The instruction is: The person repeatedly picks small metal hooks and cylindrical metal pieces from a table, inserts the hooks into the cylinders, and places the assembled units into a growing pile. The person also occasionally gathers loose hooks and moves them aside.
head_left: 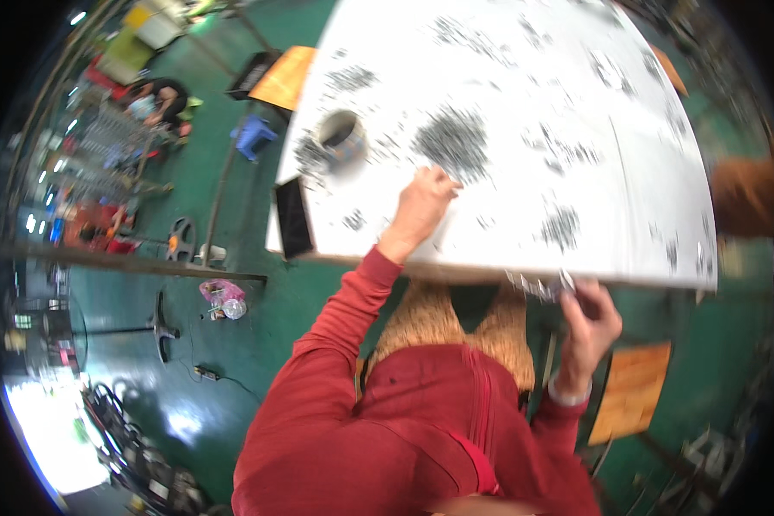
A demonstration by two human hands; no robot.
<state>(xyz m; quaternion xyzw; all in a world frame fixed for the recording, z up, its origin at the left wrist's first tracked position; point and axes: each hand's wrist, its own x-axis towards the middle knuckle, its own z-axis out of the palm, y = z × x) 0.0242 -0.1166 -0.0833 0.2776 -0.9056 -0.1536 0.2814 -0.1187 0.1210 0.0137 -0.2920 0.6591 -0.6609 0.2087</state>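
My left hand (423, 206) is over the white table, at the near edge of a dark heap of small metal pieces (452, 142). Its fingers are bent together in a pinch; whatever lies between them is too small and blurred to make out. Just off the table's front edge, my right hand (590, 316) is closed, thumb against fingers, on a shiny silvery strip (537, 286). The strip looks jagged or row-like and points left toward my lap. Its exact kind is blurred.
Smaller clusters of metal pieces (562, 227) are scattered over the white table (525, 249). At its left side are a round tub (342, 138) and a black phone-like slab (293, 218). A blue stool (253, 136) and a crouching person (165, 101) are farther left. A wooden board (630, 391) is at lower right.
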